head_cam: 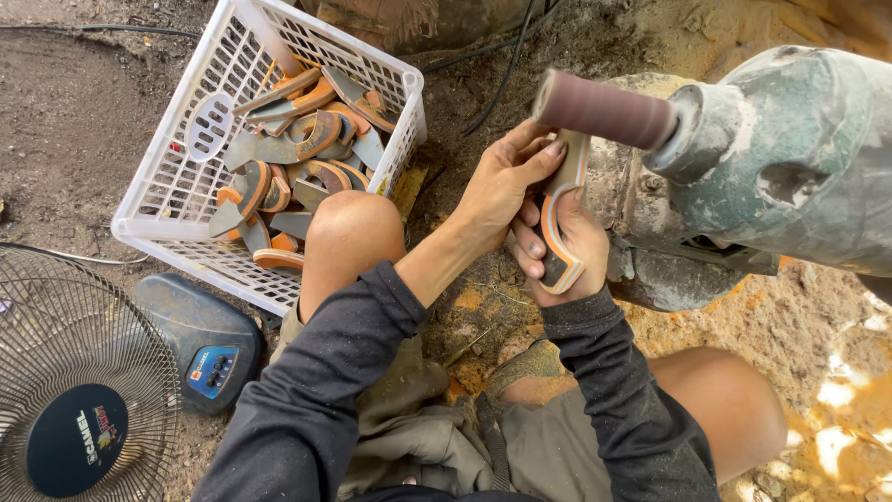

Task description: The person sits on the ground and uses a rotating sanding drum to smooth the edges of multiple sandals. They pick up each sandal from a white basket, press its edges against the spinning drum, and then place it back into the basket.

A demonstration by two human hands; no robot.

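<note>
Curved layered handle blank point(560, 216): long axis upright, top end touching underside of sanding drum point(604, 109); right hand point(569, 253) clasps lower half, left hand point(502, 181) pinches upper edge.

One basket point(167, 200), one fan point(79, 390), one sanding drum point(604, 110), two hands point(534, 218).

Both hands point(534, 218) press a curved handle piece point(560, 218) against the sanding drum point(604, 109).
</note>
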